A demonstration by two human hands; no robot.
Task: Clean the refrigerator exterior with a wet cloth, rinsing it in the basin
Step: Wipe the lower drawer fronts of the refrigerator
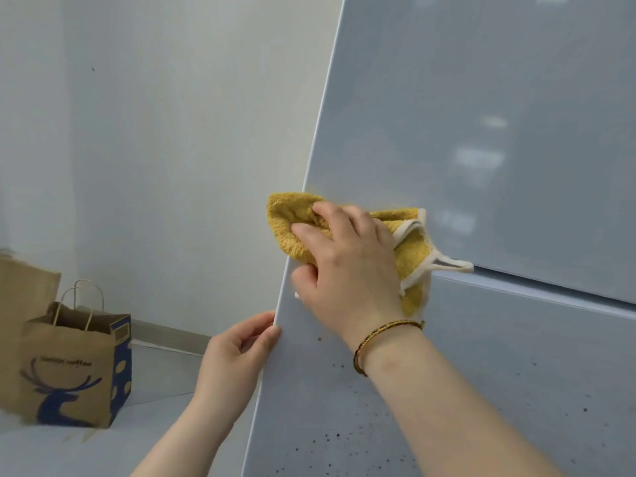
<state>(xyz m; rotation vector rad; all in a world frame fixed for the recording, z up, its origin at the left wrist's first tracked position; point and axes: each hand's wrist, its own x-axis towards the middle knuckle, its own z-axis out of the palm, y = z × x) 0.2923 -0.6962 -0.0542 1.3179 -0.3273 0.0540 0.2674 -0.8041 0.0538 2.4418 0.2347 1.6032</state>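
at the refrigerator's (481, 132) left edge, a yellow cloth (296, 215) is pressed to the door.
head view: the cloth, bunched mustard terry with white trim, lies with its long axis slanting from upper left, where it overhangs the door's edge, down to the right; its white loop points right, onto the seam between the upper and lower doors. the right grip (347, 263) clenches the cloth's middle, fingers curled into the folds. the left grip (237, 352) grasps the refrigerator's edge just below, thumb on the front. dark specks dot the lower door. a brown paper bag (69, 366) stands on the floor (155, 442), well apart.
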